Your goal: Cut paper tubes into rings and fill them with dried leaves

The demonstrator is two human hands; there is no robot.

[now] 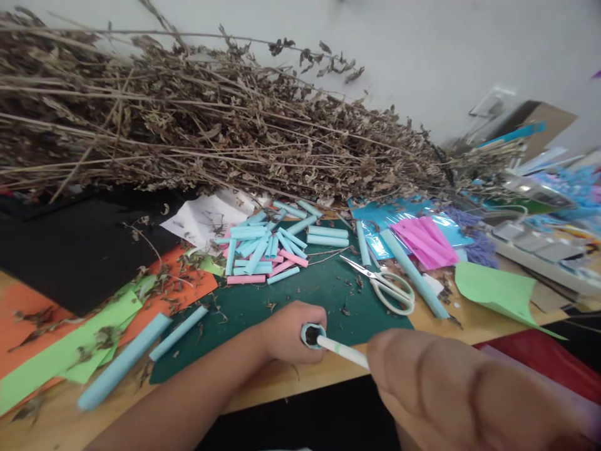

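While the left hand (295, 329), just below the centre of the frame, curls snugly around a pale-blue, paper-like round tube (305, 340) with dark bits inside its mouth, the right hand (460, 382), blurred at lower right, grips a slim white stick with a green band (347, 354), its tip at that mouth. Mid-frame, a heap of small pale-blue and pink tubes (257, 245) lies on a flat dark-green mat (323, 288), left of silver-bladed scissors with cream handles (382, 285). Dried brown leafy stems (263, 125) spread across the upper left and centre.
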